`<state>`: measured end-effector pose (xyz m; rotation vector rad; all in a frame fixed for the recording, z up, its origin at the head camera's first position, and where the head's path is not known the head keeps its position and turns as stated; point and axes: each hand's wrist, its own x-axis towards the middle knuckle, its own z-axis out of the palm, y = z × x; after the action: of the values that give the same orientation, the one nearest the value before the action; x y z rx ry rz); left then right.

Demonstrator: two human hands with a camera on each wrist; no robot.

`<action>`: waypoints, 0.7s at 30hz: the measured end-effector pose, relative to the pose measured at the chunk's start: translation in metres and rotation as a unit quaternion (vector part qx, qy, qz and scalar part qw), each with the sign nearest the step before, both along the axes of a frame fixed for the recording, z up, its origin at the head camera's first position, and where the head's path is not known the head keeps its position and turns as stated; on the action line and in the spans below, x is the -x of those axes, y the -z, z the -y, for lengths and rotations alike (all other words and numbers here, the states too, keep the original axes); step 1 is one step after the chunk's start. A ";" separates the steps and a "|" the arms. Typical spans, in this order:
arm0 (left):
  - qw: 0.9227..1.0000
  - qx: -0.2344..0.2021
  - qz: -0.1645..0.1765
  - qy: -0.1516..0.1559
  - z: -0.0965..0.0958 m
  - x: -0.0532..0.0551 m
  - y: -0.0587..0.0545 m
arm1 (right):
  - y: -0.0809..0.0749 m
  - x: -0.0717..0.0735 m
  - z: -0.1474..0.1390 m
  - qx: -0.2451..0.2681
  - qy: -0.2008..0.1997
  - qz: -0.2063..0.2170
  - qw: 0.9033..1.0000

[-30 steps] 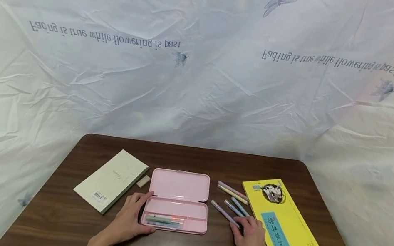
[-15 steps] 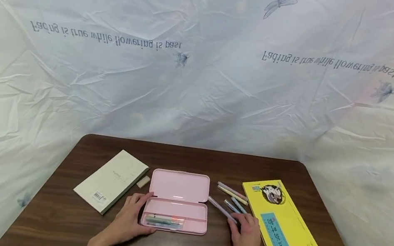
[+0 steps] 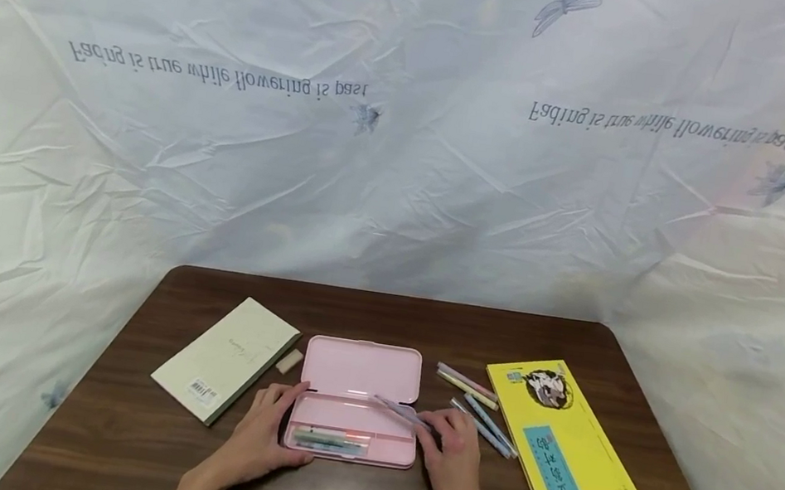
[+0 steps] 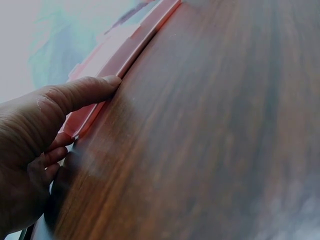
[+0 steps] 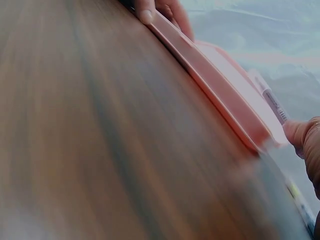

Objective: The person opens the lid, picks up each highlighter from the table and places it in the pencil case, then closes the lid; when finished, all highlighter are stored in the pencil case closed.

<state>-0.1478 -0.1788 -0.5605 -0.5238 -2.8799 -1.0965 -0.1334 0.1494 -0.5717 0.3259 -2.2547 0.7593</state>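
Note:
An open pink pencil case [image 3: 363, 368] lies in the middle of the table, lid folded back. Its front compartment holds several pens [image 3: 329, 440]; the long rear compartment is bare. My left hand [image 3: 263, 430] grips the case's left end, thumb at the front edge and fingers along the side, as the left wrist view also shows. At the case's right end, my right hand [image 3: 454, 453] pinches a pale purple pen [image 3: 394, 408] by one end. That pen slants over the rear compartment, its far tip near the hinge. In the right wrist view the pen [image 5: 272, 100] shows above the rim.
Right of the case lie a purple and a yellow pen [image 3: 468, 389] and some blue pens [image 3: 489, 428], beside a yellow book [image 3: 597, 450]. To the left are a white eraser [image 3: 289, 361] and a pale notebook [image 3: 226, 356]. A white printed sheet [image 3: 399, 196] hangs behind.
My right hand has lifted the purple pen off the table and carried it left over the case. The blue pens have shifted slightly. My left hand stays on the case.

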 end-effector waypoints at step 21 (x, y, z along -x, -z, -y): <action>1.000 0.000 0.002 -0.002 -0.001 0.000 0.000 | -0.013 0.019 0.060 -0.090 -0.113 -0.002 0.990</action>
<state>-0.1480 -0.1783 -0.5600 -0.5173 -2.8834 -1.0981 -0.1521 0.0896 -0.5589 0.6773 -2.3136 0.6672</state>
